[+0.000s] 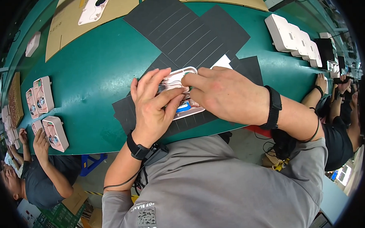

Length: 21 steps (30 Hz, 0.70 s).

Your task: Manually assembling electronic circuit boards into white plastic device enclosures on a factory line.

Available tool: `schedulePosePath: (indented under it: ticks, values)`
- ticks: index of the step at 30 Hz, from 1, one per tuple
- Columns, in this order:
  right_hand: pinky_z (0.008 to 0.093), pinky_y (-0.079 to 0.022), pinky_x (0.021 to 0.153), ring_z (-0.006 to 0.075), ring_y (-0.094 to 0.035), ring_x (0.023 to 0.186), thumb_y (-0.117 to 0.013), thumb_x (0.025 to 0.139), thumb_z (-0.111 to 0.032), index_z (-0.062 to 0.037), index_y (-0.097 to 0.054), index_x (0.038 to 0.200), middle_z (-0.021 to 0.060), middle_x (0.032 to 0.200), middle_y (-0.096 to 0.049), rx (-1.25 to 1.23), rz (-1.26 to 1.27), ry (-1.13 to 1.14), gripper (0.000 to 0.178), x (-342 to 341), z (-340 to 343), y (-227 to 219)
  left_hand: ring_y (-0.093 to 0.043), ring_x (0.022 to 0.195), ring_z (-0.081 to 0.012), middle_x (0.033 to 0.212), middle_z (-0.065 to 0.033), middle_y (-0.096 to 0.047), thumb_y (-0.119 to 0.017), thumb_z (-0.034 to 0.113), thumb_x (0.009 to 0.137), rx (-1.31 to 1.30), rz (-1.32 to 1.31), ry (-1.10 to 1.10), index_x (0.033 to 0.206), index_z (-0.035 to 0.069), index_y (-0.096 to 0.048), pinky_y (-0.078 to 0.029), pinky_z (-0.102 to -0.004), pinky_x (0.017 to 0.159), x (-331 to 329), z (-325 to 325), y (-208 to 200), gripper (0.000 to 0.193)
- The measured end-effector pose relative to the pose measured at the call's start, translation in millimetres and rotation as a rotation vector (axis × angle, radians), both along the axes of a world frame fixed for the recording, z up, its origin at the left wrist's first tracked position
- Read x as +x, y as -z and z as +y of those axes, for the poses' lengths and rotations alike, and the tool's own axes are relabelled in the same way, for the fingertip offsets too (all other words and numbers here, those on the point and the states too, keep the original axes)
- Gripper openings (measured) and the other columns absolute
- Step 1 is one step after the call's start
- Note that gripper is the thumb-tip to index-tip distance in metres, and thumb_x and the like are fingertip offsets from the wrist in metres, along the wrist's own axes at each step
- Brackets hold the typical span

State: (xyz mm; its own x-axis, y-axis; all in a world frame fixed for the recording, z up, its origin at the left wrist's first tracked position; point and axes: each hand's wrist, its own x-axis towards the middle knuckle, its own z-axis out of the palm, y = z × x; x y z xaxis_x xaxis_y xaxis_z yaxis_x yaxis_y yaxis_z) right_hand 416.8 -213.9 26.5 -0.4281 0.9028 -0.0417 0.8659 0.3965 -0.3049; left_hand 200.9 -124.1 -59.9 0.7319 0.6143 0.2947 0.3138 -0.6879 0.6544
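A white plastic housing (192, 70) lies with its inside facing up on dark sheets in front of me. Thin wires and a blue cylindrical part (184, 106) show inside it. My left hand (152, 102) is at its left side, thumb and index finger closed together over the inside, the other fingers stretched out. From the right, my right hand (229, 95) reaches in with curled, pinched fingers. The fingertips of both hands come close together, and whatever they grip is too small or hidden to make out.
Dark grey sheets (177, 27) lie across the green table (93, 81). White housings (282, 33) stand in a row at far right; open wired housings (54, 133) are at left. Cardboard (118, 13) lines the far edge. A co-worker's hand (41, 145) is at left.
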Motion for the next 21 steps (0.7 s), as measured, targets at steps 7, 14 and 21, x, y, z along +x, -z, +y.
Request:
schedulePosePath:
  ticks: [7,14,21]
  values:
    - [0.0446,-0.057,0.092,0.0304,-0.065,0.109,-0.068,0.088,-0.009,0.0006,-0.075,0.099,0.0101,0.13,-0.063,-0.025,0.232,0.218,0.017,-2.8,-14.2,12.2,-0.055,0.138,-0.0296,0.145,-0.0035,-0.065,-0.085,0.017,0.086,0.014,-0.037,-0.002,0.101,0.021,-0.085,-0.026,-0.0638,0.12,0.7,0.0,2.3,0.015]
    - [0.0387,-0.056,0.088,0.0248,-0.064,0.102,-0.074,0.084,-0.017,-0.0027,-0.08,0.09,0.0082,0.133,-0.061,0.01,0.034,0.03,0.016,-1.9,-11.5,-5.3,-0.055,0.138,-0.0298,0.145,-0.004,-0.065,-0.084,0.017,0.087,0.019,-0.057,-0.002,0.1,0.02,-0.085,-0.028,-0.0621,0.119,-0.9,0.3,5.7,0.014]
    - [0.0373,-0.055,0.086,0.0231,-0.064,0.1,-0.074,0.084,-0.018,-0.0036,-0.081,0.086,0.0066,0.121,-0.065,0.009,-0.111,-0.107,0.016,-1.5,1.0,-15.2,-0.055,0.138,-0.0299,0.145,-0.005,-0.064,-0.084,0.017,0.087,0.01,-0.062,0.014,0.101,0.019,-0.085,-0.029,-0.0615,0.119,0.0,1.3,5.0,0.014]
